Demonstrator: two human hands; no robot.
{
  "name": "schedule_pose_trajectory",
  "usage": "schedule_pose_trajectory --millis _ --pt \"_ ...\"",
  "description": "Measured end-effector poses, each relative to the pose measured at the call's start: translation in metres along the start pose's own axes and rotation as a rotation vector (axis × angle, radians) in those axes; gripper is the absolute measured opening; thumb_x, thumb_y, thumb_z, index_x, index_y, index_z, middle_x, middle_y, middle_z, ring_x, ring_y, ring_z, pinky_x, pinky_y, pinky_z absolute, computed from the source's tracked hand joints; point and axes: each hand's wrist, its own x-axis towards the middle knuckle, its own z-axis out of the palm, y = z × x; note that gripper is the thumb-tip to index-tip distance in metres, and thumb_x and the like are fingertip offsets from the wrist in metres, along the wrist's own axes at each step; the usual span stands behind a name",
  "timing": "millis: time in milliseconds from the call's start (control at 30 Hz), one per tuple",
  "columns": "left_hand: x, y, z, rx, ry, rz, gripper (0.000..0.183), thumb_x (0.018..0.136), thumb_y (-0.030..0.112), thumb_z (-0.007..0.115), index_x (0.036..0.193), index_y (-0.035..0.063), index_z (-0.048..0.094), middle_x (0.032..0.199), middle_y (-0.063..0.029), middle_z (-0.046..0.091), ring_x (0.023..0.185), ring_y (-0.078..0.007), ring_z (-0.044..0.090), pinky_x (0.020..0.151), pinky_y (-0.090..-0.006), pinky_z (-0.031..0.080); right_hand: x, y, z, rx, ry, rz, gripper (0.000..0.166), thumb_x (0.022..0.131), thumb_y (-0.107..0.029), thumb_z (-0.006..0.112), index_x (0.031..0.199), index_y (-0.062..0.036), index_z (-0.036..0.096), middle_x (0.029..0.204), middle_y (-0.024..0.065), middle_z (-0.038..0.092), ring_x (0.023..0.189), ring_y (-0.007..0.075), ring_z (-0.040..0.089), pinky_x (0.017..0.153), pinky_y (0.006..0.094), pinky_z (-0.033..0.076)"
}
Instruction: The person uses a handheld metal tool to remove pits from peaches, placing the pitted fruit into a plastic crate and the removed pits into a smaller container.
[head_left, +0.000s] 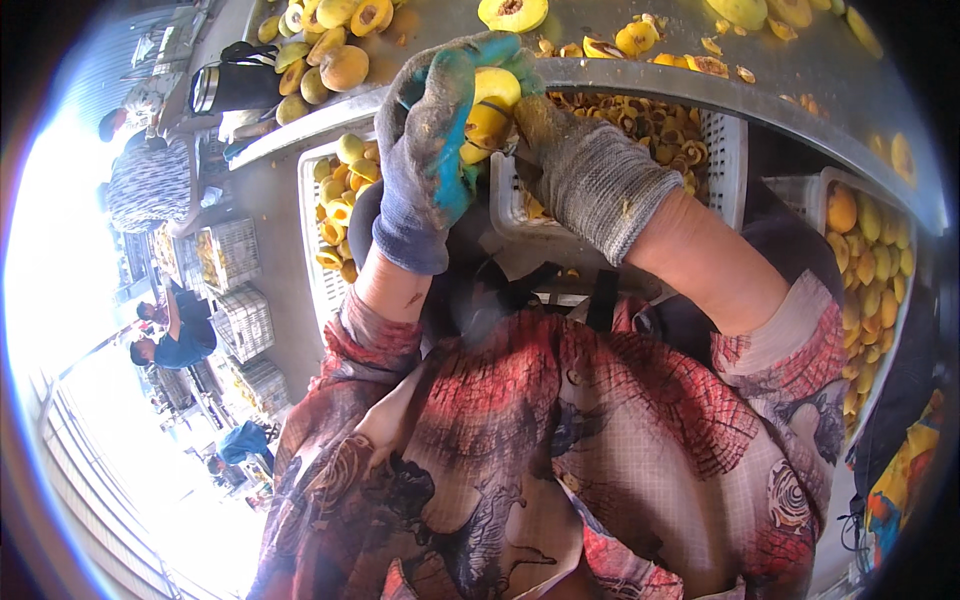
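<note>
My left hand (435, 127), in a grey and teal coated work glove, is wrapped around a yellow stone fruit (493, 112) that looks like a cut peach. Against the fruit's right side presses my right hand (570, 154), in a grey knit glove; something thin and metallic shows at its fingers, mostly hidden, and I cannot tell what tool it is. Both hands are over the near edge of a metal table (750, 94). Beyond them lies a fruit half (513, 13) with its brown hollow facing up.
Several fruits (344, 67) and a black flask (232, 86) are at the table's left. Below the edge stand a white crate of cut fruit (307, 217), a crate of pits and scraps (731, 165), and a crate of whole fruit (825, 184). Other people work at far left.
</note>
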Motion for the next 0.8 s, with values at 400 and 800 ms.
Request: schedule_pose_trajectory --millis 400,800 --pt "-0.008 -0.003 -0.001 -0.522 0.177 -0.445 0.035 0.082 0.025 0.057 0.106 -0.0001 0.053 0.098 -0.0085 0.058 0.089 -0.0156 0.056 0.079 -0.0262 0.044 0.000 0.012 -0.004 -0.524 0.171 -0.100 0.025 0.077 -0.013 0.050 0.100 -0.0037 0.049 0.084 0.0183 0.060 0.081 0.0303 0.061 0.065 0.0416 0.049" --pt "-0.086 -0.040 -0.143 0.878 -0.114 -0.515 0.036 0.076 0.027 0.063 0.102 0.0031 0.058 0.104 -0.0153 0.057 0.099 -0.0267 0.054 0.087 -0.0345 0.040 0.001 0.027 -0.026 -0.631 -0.056 0.082 0.027 0.081 -0.012 0.046 0.107 -0.0031 0.045 0.085 0.0187 0.061 0.079 0.0324 0.061 0.065 0.0430 0.049"
